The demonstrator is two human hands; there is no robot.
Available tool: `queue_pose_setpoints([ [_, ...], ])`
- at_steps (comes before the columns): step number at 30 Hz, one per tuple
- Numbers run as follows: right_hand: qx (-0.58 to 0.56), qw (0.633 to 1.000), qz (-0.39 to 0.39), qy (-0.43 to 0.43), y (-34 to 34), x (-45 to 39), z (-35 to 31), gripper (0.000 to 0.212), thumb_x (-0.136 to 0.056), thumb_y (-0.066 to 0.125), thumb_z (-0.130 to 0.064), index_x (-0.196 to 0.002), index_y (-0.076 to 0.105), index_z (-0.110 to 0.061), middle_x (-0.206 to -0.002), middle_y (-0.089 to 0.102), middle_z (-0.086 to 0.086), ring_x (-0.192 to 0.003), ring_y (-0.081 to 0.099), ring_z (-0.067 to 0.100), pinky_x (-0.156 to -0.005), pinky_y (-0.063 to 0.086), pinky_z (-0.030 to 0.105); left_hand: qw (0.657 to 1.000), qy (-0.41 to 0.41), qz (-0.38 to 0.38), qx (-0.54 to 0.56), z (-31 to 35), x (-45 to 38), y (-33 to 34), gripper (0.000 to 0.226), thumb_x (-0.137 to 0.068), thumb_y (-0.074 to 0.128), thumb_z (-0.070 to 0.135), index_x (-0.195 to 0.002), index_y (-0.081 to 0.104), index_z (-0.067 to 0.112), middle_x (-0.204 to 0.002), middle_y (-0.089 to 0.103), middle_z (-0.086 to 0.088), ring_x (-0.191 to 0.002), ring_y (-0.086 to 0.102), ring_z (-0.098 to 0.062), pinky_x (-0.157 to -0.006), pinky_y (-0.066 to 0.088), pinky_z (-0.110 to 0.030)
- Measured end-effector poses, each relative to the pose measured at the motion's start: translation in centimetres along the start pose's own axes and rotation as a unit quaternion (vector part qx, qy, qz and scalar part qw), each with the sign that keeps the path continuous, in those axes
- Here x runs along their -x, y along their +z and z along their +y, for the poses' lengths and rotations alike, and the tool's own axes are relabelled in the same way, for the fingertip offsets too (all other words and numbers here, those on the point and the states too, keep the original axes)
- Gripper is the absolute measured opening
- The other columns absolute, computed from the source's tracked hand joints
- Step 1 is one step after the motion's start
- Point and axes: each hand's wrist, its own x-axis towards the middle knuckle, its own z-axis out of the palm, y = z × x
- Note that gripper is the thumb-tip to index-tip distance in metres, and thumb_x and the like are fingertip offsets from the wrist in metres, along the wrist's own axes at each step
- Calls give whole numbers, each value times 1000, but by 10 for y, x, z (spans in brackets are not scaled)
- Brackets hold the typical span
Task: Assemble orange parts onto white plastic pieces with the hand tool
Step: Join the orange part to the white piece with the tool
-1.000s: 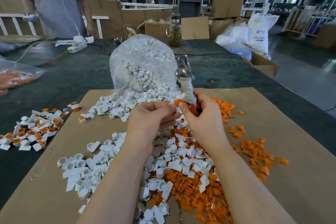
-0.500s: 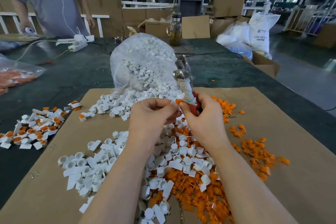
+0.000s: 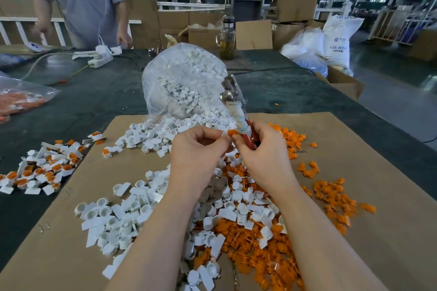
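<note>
Now, step: putting one orange part [image 3: 232, 133] onto a white piece, I think.
Left hand [image 3: 201, 149]: middle of the frame, fingers curled together; it likely pinches a white piece, but that is hidden.
Right hand [image 3: 262, 151]: wrapped round the hand tool [image 3: 234, 101], which points up, and pinching the orange part at its fingertips.
Do it well: line the orange part straight over the hole, then push gently.
Watch out: small parts slip.
Spare parts: white pieces [image 3: 123, 220] lower left, orange parts [image 3: 331, 194] right, on the cardboard [image 3: 390, 231].
</note>
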Motion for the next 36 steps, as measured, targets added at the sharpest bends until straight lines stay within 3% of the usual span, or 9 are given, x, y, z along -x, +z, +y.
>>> queue_pose_setpoints([
  [7, 18, 1000, -23, -7, 0, 0, 1, 6, -88, 66, -22, -90, 61, -25, -64, 54, -14, -58, 51, 3, -56, 37, 21, 997, 24, 28, -64, 1, 0, 2, 15, -77, 84, 27, -72, 72, 20, -68, 73, 2, -72, 72, -20, -70, 60, -34],
  [11, -19, 998, -64, 15, -4, 0, -3, 9, -89, 65, -21, -85, 61, -27, -63, 56, -13, -58, 51, 3, -51, 40, 17, 995, 38, 36, -89, 0, -2, -2, 13, -83, 79, 27, -75, 70, 22, -67, 73, 10, -68, 72, -10, -70, 58, -31],
  [14, -81, 990, -104, 54, -13, 0, -3, 6, -88, 65, -16, -89, 66, -22, -72, 60, -3, -64, 55, 14, -62, 47, 26, 997, 42, 32, -63, 0, -4, -4, 10, -86, 77, 20, -79, 69, 19, -67, 73, 10, -66, 72, -5, -70, 57, -26],
  [18, -98, 977, -167, 90, -26, -1, 2, 9, -87, 66, -15, -95, 66, -12, -75, 54, 1, -59, 48, 3, -59, 41, 19, 998, 44, 41, -16, 2, -6, -6, 9, -89, 73, 15, -81, 67, 16, -66, 73, 7, -65, 72, -6, -61, 52, -14],
  [22, -74, 965, -230, 99, -34, -2, 4, 21, -83, 68, -20, -102, 66, -12, -96, 69, 10, -83, 64, 15, -84, 50, 36, 997, 47, 48, 34, 3, -8, -10, 6, -89, 71, 12, -85, 66, 12, -65, 71, 6, -62, 70, -3, -56, 50, -10],
  [26, -39, 954, -279, 100, -37, 0, 1, 52, -71, 66, -32, -111, 60, 0, -111, 61, 25, -102, 58, 39, -97, 44, 57, 995, 58, 49, 68, 3, -11, -16, 11, -91, 68, 8, -82, 64, 13, -63, 68, 8, -60, 69, -4, -59, 51, -12],
  [30, -37, 940, -319, 116, -38, 1, -2, 60, -70, 65, -33, -122, 55, -3, -123, 59, 23, -111, 57, 37, -103, 41, 55, 994, 71, 52, 63, 3, -14, -20, 10, -91, 68, 8, -83, 65, 14, -64, 69, 9, -61, 69, -3, -58, 49, -9],
  [34, -36, 937, -328, 118, -39, 1, -3, 41, -82, 70, -24, -119, 54, -17, -130, 58, 15, -117, 57, 27, -105, 42, 44, 995, 85, 33, 48, 3, -14, -22, 8, -91, 68, 8, -85, 65, 12, -62, 69, 11, -61, 69, -2, -58, 49, -10],
  [36, -29, 936, -331, 112, -38, 1, -3, 44, -84, 69, -24, -124, 53, -13, -131, 57, 17, -118, 56, 29, -105, 41, 48, 995, 88, 28, 40, 3, -13, -21, 8, -91, 68, 7, -85, 64, 11, -62, 68, 10, -61, 69, -2, -58, 49, -10],
])
